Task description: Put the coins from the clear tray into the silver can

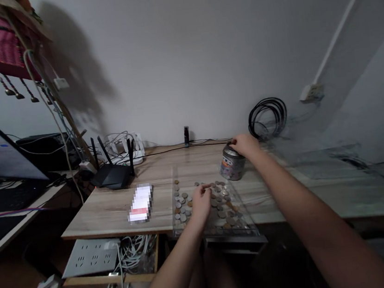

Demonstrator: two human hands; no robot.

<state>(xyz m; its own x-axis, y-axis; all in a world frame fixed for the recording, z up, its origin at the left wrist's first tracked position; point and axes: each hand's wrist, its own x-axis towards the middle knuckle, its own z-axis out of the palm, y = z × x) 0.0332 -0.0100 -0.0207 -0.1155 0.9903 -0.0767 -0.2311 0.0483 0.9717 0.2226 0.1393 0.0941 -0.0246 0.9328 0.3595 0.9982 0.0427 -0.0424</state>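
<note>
A clear shallow tray (pixel 177 227) lies at the front of the desk, with many coins (pixel 221 214) scattered over it, silver and brassy. My left hand (pixel 202 202) reaches over the coins with its fingers curled down and drawn together. Whether a coin is between its fingertips, I cannot make out. Behind the tray's right rear corner stands a round metal tin (pixel 231 167) with a colourful cartoon print. My right hand (pixel 244 145) is at the top of this tin, its fingers pinched at the lid or rim. Anything within that pinch is hidden.
A blurred-out phone (pixel 141 203) lies left of the tray. Behind it are a black router (pixel 114 176) and cables. A small dark bottle (pixel 186 136) stands by the wall, near a black cable coil (pixel 267 118). Below, an open drawer (pixel 107 279) holds a power strip (pixel 90 257).
</note>
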